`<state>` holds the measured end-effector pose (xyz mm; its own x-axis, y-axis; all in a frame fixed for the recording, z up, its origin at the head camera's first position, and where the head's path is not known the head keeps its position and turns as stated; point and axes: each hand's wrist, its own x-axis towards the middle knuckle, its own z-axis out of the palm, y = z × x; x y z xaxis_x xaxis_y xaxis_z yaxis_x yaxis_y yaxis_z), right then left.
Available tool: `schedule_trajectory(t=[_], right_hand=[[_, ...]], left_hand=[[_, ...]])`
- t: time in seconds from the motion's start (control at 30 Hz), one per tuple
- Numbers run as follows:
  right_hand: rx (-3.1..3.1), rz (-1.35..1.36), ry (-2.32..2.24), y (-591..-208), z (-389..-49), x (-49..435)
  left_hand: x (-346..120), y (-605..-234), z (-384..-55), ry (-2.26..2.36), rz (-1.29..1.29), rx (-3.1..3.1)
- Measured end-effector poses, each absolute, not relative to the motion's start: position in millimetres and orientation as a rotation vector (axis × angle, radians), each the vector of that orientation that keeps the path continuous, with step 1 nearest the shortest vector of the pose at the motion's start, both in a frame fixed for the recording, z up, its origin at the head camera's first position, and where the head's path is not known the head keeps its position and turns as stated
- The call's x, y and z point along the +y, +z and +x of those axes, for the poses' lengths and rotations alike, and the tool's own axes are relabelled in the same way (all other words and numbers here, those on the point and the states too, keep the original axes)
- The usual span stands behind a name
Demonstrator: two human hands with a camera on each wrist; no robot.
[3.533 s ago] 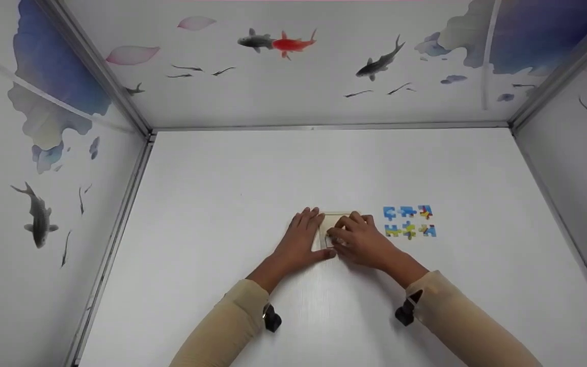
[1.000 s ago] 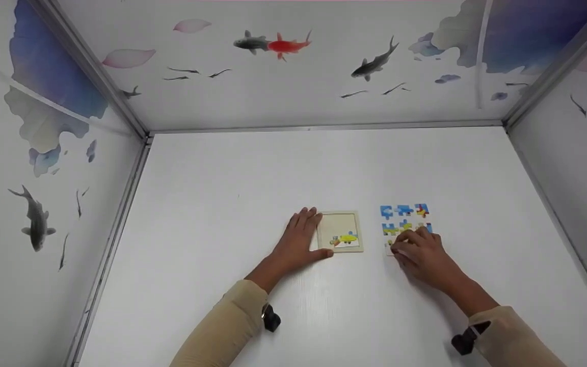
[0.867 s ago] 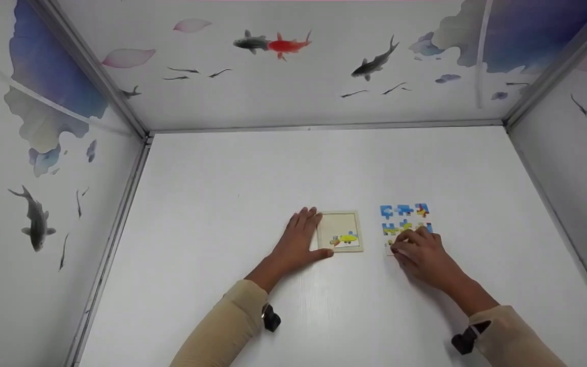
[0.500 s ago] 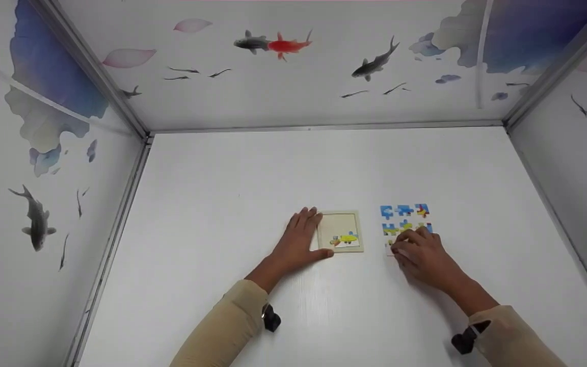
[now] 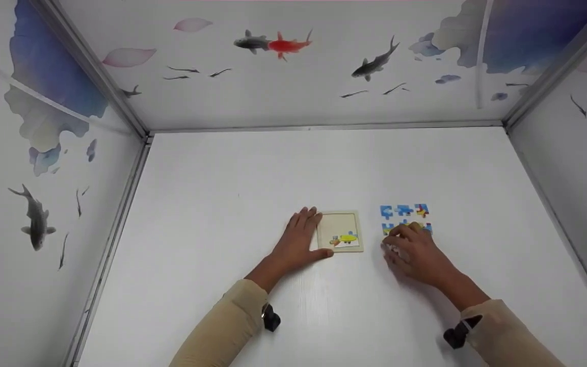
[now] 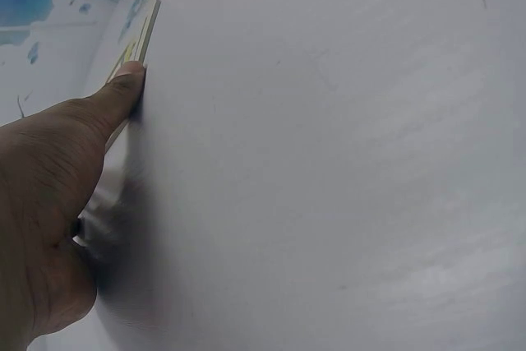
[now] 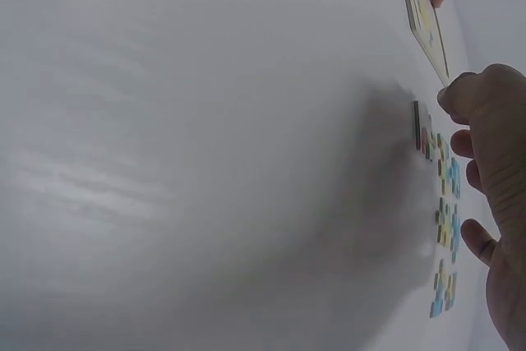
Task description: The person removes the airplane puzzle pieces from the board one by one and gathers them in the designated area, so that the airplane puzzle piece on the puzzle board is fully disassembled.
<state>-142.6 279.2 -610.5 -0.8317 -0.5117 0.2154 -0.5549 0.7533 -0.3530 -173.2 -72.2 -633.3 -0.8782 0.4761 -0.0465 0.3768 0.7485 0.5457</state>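
Note:
A square wooden puzzle tray [image 5: 338, 223] lies mid-table, with yellow, blue and white pieces [image 5: 347, 239] fitted in its near right part. My left hand [image 5: 298, 234] rests along the tray's left side with straight fingers, its thumb [image 6: 125, 84] at the near edge. My right hand [image 5: 418, 255] hovers low over the near end of the loose pieces, thumb and fingers bent and spread apart. In the right wrist view, a jigsaw piece [image 7: 422, 131] lies flat on the table beneath the fingertips; in the head view the fingers mostly cover it.
Blue jigsaw pieces [image 5: 404, 210] form a far row to the right of the tray, with blue and yellow pieces [image 5: 387, 229] in a row nearer, partly behind my right hand. White printed panels [image 5: 309, 76] enclose the white table [image 5: 222, 204] at the back and sides.
My right hand went from the tray to the loose pieces, then shifted slightly left over the near piece, its fingers spreading. Yellow pieces show in the tray where the hand was. The left hand stays put.

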Motion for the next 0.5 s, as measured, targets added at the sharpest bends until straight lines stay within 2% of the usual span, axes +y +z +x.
schedule_trajectory(t=[0.5], right_hand=[[-2.953,0.939,0.579,-598,-160,217]], left_hand=[[-71,-632,-174,0.767,0.689,2.772]])
